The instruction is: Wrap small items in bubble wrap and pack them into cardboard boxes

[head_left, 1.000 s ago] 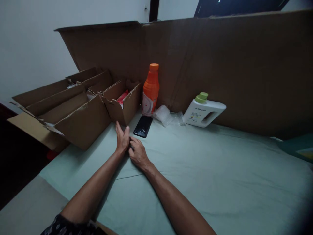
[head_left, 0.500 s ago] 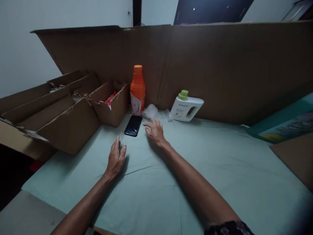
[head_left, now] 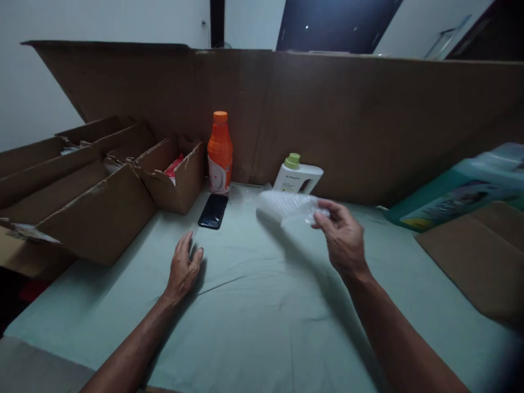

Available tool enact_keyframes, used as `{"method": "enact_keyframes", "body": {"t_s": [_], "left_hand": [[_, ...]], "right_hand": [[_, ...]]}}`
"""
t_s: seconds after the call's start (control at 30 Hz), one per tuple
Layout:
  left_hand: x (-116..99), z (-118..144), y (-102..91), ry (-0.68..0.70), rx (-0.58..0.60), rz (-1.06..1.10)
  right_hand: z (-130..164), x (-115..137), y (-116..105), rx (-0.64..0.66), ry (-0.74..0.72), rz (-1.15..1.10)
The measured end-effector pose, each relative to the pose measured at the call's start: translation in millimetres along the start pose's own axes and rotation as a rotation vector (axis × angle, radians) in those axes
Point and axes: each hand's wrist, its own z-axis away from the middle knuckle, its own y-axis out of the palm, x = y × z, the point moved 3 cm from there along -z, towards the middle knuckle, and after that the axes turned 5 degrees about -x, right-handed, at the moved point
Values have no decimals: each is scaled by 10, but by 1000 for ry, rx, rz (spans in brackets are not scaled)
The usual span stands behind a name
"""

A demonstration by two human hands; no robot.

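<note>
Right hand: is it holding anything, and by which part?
The right hand holds a clear bubble-wrap piece by its right end, pinched between fingertips and lifted off the green sheet. The left hand lies flat on the sheet, holding nothing.

Dim, soft shadows, dark corners, edges warped.

Orange bottle (head_left: 220, 153) w/ phone (head_left: 213, 211) in front, beside cardboard boxes (head_left: 102, 185).
</note>
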Motion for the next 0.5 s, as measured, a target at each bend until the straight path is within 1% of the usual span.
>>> {"method": "enact_keyframes", "body": {"t_s": [0.07, 0.1, 0.13, 0.2, 0.23, 0.27, 0.3, 0.33, 0.4, 0.43, 0.47, 0.5], "left_hand": [[-19, 8, -23, 30, -14, -20], [-41, 20, -37, 54, -22, -32], [-73, 42, -52, 81, -28, -43], [-174, 116, -74, 143, -28, -56], [-241, 168, -74, 168, -12, -56], [-321, 226, -64, 192, 14, -51], [-410, 287, -42, 213, 51, -41], [-507, 344, -6, 232, 96, -27], [-704, 428, 111, 261, 200, 5], [-798, 446, 191, 275, 252, 16], [-883, 444, 286, 283, 302, 15], [-958, 420, 395, 286, 347, 1]], "right_hand": [[309, -146, -462, -62, 103, 31], [479, -216, -662, -80, 126, 74], [652, -270, -839, -88, 119, 119], [989, -290, -1107, -42, 15, 186], [1149, -247, -1197, 18, -65, 192], [1300, -173, -1257, 111, -142, 175], [1438, -76, -1290, 239, -200, 137], [1563, 33, -1300, 401, -232, 78], [1748, 231, -1286, 733, -218, -66], [1792, 290, -1277, 835, -190, -116], [1797, 304, -1268, 859, -158, -124], [1765, 268, -1259, 804, -129, -84]]}}
